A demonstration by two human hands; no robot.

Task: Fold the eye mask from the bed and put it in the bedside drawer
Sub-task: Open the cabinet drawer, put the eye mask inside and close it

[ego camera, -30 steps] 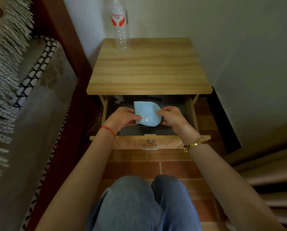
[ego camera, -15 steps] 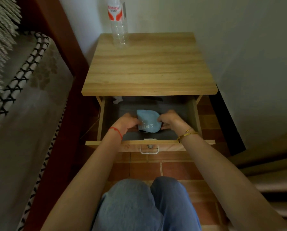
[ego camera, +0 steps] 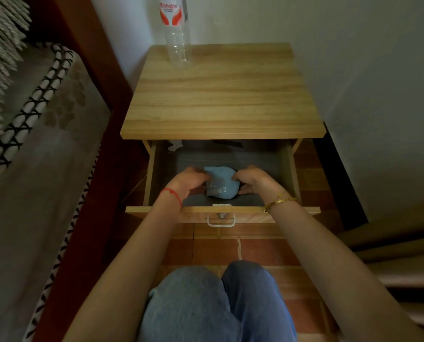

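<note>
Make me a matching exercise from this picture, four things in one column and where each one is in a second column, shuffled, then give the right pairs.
Things
1. eye mask
2. plastic bottle
3. red string
4. gold bracelet

Places
A. on the right wrist
B. standing at the back left of the nightstand top
C. inside the open drawer, between both hands
D. on the left wrist

Pairs: 1-C, 2-B, 3-D, 4-A

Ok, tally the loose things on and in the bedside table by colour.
Blue: 1, the eye mask between both hands, in the drawer.
Clear: 1, the bottle on top.
White: 1, a crumpled scrap at the drawer's back.
Total: 3
</note>
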